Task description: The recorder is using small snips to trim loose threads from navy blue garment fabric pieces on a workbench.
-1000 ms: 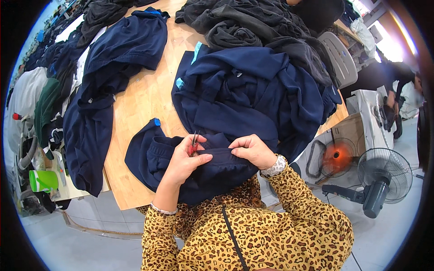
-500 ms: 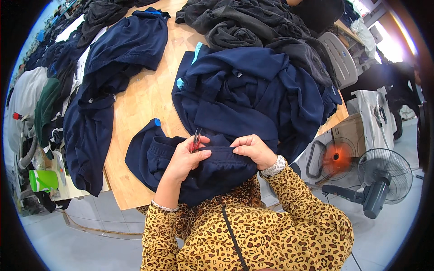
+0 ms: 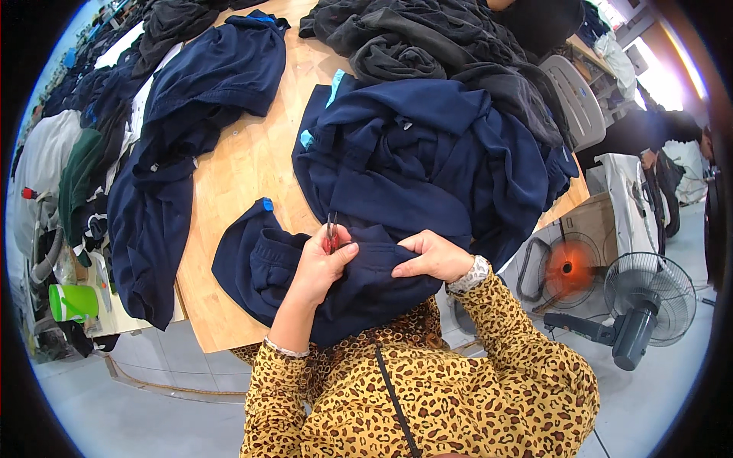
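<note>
A dark navy garment (image 3: pixel 366 294) with a stitched, gathered band lies bunched at the table's near edge and hangs over it. My left hand (image 3: pixel 319 273) is closed on this cloth, thumb on top. Tucked in the same hand is a pair of red-handled thread snips (image 3: pixel 330 238), its pointed metal tips facing away from me. My right hand (image 3: pixel 441 258) pinches the band further right, with the thumb flat along it and the fingers hidden beneath. Between the two hands the band is held stretched out. A small blue tab (image 3: pixel 267 204) shows on the garment's far left corner.
A large navy heap of clothing (image 3: pixel 412 145) lies just beyond my hands, with black garments (image 3: pixel 420 38) behind it. More navy garments (image 3: pixel 206 84) drape over the left side of the wooden table (image 3: pixel 229 168). A standing fan (image 3: pixel 645 305) is at right, a green bucket (image 3: pixel 72 303) at left.
My right hand has shifted slightly right, and its thumb now lies flatter along the band. The left hand keeps its hold and has moved barely.
</note>
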Tool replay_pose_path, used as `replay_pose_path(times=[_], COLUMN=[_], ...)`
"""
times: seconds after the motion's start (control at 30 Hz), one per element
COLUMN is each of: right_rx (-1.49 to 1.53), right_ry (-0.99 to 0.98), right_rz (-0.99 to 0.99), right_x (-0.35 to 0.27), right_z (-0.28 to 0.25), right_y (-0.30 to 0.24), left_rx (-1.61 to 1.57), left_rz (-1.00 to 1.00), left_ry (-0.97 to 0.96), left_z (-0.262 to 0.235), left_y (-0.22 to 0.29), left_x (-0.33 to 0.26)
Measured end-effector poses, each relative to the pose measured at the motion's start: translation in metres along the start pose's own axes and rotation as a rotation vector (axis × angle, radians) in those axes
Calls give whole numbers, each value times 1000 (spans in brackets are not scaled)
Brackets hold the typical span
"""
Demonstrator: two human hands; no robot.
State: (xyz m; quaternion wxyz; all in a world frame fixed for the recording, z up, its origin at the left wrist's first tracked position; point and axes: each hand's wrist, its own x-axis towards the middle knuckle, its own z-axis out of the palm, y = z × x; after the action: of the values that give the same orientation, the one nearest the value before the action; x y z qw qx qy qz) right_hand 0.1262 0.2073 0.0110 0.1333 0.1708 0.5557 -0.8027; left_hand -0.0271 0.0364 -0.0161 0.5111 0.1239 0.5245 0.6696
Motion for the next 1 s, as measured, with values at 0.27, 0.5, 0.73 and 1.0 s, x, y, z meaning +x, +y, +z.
replay_pose_path(times=[0.27, 0.5, 0.73, 1.0], right_rx=[183, 169, 123, -71], right_ry=[35, 14, 1, -38], right_rz=[62, 69, 39, -33], right_x=[-3, -2, -3, -1], right_z=[-5, -5, -5, 2], right_y=[6, 10, 13, 11], left_rx=[-15, 28, -13, 172], left_rz=[-52, -27, -4, 75], left_ry=[-68, -100, -112, -128], left_z=[-4, -1, -1, 2], left_y=[-4, -4, -4, 1], left_x=[-1, -6, -10, -17])
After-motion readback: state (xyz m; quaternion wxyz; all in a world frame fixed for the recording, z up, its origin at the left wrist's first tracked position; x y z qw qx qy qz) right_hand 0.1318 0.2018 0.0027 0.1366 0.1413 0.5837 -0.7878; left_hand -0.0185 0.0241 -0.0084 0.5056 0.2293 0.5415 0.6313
